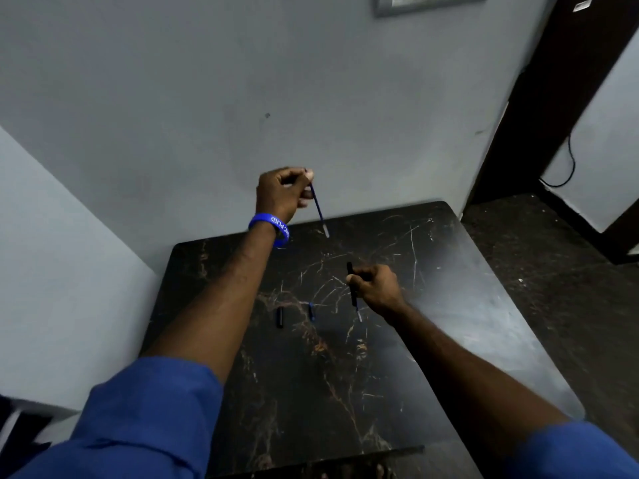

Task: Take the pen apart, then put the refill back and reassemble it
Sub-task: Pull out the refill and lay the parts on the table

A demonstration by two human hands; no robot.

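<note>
Two loose bits on the table: a short black piece (279, 317) and a small blue piece (311, 311) lie near each other on the dark marble table (449, 305), between the two forearms, so the pen is already in parts
Left hand: the left hand (281, 195) is raised above the far edge of the table, fingers curled in, thumb and fingertip pinching the top end of the refill (318, 207), which hangs down at a slant with its pale tip lowest
Right hand: the right hand (375, 286) is closed around the black barrel (351, 285), held roughly upright just over the table, one end poking out above the fist and one below
Gap: refill and barrel are well apart, nothing lined up yet
Risk 1, the miss: refill is thin and only held at the very top, so my guess is the tip wobbles and catches the barrel rim instead of going in
Risk 2, wrong end: can't tell from here which barrel opening faces up, could easily be fed in backwards
Risk 3, lost parts: black piece on a black table is hard to spot, and a forearm sweeping across could knock either bit off the edge
Risk 4, ink: a bent refill or the tip dragged on the marble probably means a smear
</note>
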